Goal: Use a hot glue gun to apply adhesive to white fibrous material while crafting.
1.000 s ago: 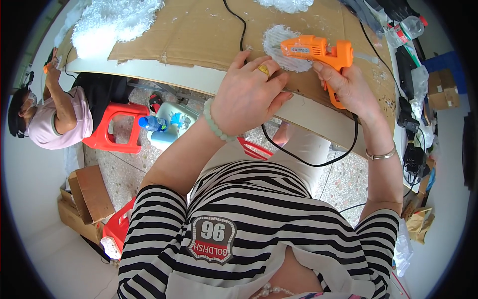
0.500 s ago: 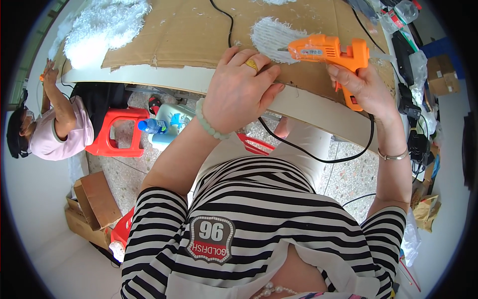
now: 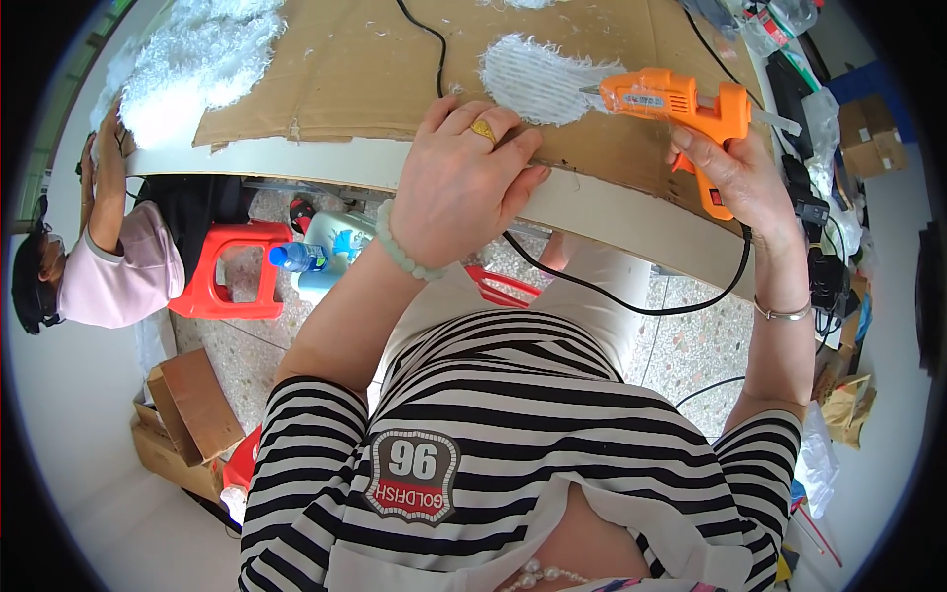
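Observation:
My right hand (image 3: 735, 178) is wrapped round the handle of an orange hot glue gun (image 3: 671, 94), its thumb across the side. A pale glue stick (image 3: 776, 121) pokes out of the gun's back end. The nozzle points left, over the right end of a white, shaggy fabric piece (image 3: 538, 81) lying on brown cardboard (image 3: 345, 69). Next to that piece's near edge, my left hand (image 3: 459, 187) rests at the table edge with its fingers curled under. Whatever its fingertips hold, if anything, is hidden beneath the hand.
A larger white fluffy heap (image 3: 202, 74) covers the table's left end, where a co-worker (image 3: 123, 261) reaches in. The gun's black cord (image 3: 651, 312) loops below the table edge (image 3: 631, 207). Black adapters (image 3: 824, 271) and plastic bags line the right side. A red stool (image 3: 227, 271) stands left.
The glue gun has shifted slightly right, its nozzle now nearer the fabric piece's right end. My left hand appears a little further left. The co-worker's raised hands have come down beside the fluffy heap.

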A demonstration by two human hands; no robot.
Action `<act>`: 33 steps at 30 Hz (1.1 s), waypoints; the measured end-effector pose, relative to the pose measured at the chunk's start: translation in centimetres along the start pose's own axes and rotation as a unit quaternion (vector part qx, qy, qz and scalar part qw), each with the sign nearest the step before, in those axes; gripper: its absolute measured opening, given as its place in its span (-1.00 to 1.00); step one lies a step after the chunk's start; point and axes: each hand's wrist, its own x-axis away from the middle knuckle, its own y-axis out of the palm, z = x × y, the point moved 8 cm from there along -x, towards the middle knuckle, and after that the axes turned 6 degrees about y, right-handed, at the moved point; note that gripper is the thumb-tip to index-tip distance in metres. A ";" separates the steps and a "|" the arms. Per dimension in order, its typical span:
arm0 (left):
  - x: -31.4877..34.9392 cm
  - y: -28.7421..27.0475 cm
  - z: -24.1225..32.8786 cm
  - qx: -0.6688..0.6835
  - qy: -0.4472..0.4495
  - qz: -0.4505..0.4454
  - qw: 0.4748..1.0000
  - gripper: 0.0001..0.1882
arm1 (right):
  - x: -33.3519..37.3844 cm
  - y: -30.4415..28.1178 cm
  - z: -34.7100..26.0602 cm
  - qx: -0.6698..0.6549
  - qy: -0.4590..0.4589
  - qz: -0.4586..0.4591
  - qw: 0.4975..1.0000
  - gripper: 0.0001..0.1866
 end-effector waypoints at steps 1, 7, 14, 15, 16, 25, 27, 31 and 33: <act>0.0 0.0 0.0 -0.003 0.000 -0.001 1.000 -0.79 | -0.1 0.1 0.2 0.010 0.011 -0.005 1.000 -0.73; 0.0 0.1 0.0 -0.006 -0.001 -0.004 1.000 -0.79 | -0.4 0.1 0.9 0.016 0.022 0.000 1.000 -0.72; 0.0 0.1 0.0 -0.008 -0.002 -0.007 1.000 -0.79 | -0.5 0.4 1.6 0.041 0.034 0.001 0.999 -0.71; 0.0 0.1 -0.1 -0.008 -0.003 -0.007 1.000 -0.79 | -0.5 0.5 1.4 0.041 0.034 0.000 0.999 -0.71; 0.0 0.0 -0.1 -0.006 -0.003 -0.005 1.000 -0.79 | -0.4 0.6 1.2 0.034 0.034 -0.001 0.999 -0.71; 0.1 0.1 -0.2 -0.007 -0.008 -0.007 1.000 -0.79 | -0.2 1.3 0.7 0.044 0.045 -0.025 0.998 -0.70; 0.1 0.1 -0.2 -0.008 -0.008 -0.006 1.000 -0.79 | -0.1 1.4 0.5 0.044 0.040 -0.029 0.998 -0.69; 0.1 0.1 -0.2 -0.005 -0.007 -0.004 1.000 -0.79 | 0.0 1.4 0.5 0.050 0.046 -0.034 0.997 -0.68; 0.2 0.1 -0.2 -0.005 -0.006 -0.004 1.000 -0.79 | 0.1 1.5 0.4 0.050 0.046 -0.035 0.997 -0.68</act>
